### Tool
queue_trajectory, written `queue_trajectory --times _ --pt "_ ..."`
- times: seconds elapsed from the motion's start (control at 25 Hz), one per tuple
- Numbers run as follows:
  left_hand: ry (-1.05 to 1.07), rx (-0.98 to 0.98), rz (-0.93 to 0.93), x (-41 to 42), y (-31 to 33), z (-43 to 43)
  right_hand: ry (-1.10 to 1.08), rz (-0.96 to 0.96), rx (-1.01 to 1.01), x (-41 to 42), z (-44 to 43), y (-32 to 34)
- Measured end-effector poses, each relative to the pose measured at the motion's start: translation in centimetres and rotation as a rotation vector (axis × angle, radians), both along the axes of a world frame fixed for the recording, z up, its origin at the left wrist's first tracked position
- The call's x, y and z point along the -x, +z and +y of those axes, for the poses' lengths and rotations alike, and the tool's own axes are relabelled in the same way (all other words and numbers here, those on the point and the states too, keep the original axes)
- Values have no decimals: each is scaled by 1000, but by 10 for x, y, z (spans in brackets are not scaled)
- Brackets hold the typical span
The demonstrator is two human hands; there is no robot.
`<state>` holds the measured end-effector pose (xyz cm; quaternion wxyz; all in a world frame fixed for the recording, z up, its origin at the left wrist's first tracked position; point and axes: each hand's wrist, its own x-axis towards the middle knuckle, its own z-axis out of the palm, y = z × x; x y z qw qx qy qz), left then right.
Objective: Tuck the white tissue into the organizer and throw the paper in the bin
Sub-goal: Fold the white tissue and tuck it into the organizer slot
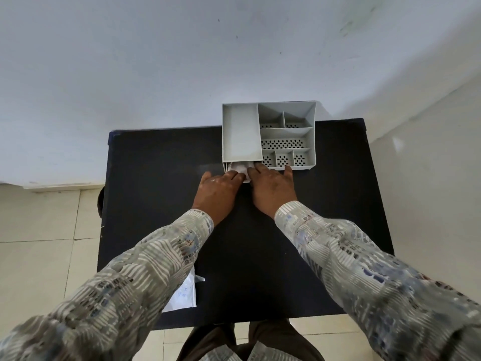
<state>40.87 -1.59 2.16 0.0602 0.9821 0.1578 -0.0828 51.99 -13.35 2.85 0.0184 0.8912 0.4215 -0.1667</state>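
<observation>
While both hands [244, 183] press flat-fingered on the white tissue [240, 168] at the organizer [240, 131] slot, paper [183, 295] at 7 o'clock awaits binning.

On the table [161, 204], the organizer [269, 135] sits at twelve o'clock; the tissue [239, 168] lies at its near edge; the paper [184, 295] lies at seven o'clock.

Black table [325, 230] carries grey organizer [240, 131] and white paper [184, 295]
</observation>
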Motion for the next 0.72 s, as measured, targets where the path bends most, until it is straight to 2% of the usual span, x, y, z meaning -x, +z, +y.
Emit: queue_trajectory --times 0.2,0.4,0.6,0.72 --pt "17 -6 88 -19 7 9 18 -75 -121 20 -14 15" --pt "82 132 121 -21 15 16 -10 -27 13 19 -3 12" --pt "191 283 -47 4 31 16 -20 37 51 5 10 9" --pt "236 343 -26 18 32 19 -18 66 69 -2 17 14"
